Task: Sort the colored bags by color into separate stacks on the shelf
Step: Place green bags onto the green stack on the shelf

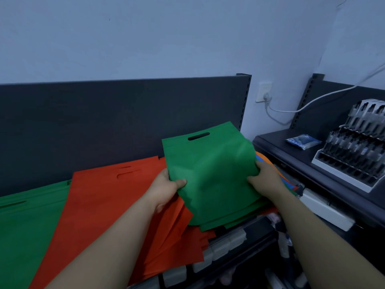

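Both hands hold one green bag (212, 167) with a cut-out handle, raised and bent over the mixed pile at the right of the shelf. My left hand (166, 189) grips its left edge, thumb on top. My right hand (264, 181) pinches its right edge. Beneath it lie more green bags (233, 217), with orange and blue edges (268, 161) peeking out behind my right hand. A stack of red bags (108, 209) fills the middle of the shelf. A green stack (27, 230) lies at the far left.
A dark back panel (104, 122) stands behind the shelf. To the right, a second shelf (291, 155) carries a small blue packet (303, 141) and a rack of small packaged items (354, 151). A white cable (312, 101) runs from a wall socket. Price-tag holders (220, 247) line the shelf's front edge.
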Motion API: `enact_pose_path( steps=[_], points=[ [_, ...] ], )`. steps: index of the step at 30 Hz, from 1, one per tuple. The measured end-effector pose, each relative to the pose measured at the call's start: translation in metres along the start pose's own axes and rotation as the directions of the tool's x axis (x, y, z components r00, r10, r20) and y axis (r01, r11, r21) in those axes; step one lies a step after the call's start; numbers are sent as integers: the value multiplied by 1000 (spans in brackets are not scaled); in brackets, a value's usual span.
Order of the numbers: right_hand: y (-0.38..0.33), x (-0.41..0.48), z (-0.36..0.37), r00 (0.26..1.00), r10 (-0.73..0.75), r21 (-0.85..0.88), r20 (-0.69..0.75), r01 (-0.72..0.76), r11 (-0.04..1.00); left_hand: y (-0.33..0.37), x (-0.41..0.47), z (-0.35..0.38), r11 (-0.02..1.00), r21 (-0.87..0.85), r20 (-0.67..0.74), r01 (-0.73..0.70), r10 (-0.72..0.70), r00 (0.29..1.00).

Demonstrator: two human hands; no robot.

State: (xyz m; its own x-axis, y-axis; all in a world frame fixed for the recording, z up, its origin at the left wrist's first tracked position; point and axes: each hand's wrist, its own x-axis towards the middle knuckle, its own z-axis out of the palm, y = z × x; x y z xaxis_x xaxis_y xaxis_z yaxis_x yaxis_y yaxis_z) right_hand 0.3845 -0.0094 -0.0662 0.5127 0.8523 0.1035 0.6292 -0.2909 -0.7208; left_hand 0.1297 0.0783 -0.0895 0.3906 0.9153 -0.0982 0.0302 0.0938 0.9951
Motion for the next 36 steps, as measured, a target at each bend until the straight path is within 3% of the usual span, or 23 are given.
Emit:
enact_pose_path(
  steps=[4, 8, 13, 23, 27, 36],
  points=[
    [-20, 2, -22, 986, -44, 149, -159, 68, 986, 12, 4, 2, 993, -116, 26, -21, 24, 999],
    [-38, 5, -41, 986, -40, 236, -162, 78, 969, 29, 2, 14, 985, -153, 16, -77, 81, 997],
    [-56, 2, -54, 961, -110, 256, -254, 176, 950, 64, 0, 23, 935, -326, -20, -138, 139, 990],
    [-133, -3, -33, 928, -227, 375, -294, 331, 866, 102, -30, -39, 826, -514, -182, -230, 157, 971],
    [-177, -16, -19, 900, -313, 332, -303, 407, 851, 110, -50, -78, 840, -466, -247, -276, 176, 953],
    [-248, -78, 98, 940, -332, 374, -74, 335, 865, 82, -137, -213, 936, -292, -453, -195, 44, 890]
  ],
)
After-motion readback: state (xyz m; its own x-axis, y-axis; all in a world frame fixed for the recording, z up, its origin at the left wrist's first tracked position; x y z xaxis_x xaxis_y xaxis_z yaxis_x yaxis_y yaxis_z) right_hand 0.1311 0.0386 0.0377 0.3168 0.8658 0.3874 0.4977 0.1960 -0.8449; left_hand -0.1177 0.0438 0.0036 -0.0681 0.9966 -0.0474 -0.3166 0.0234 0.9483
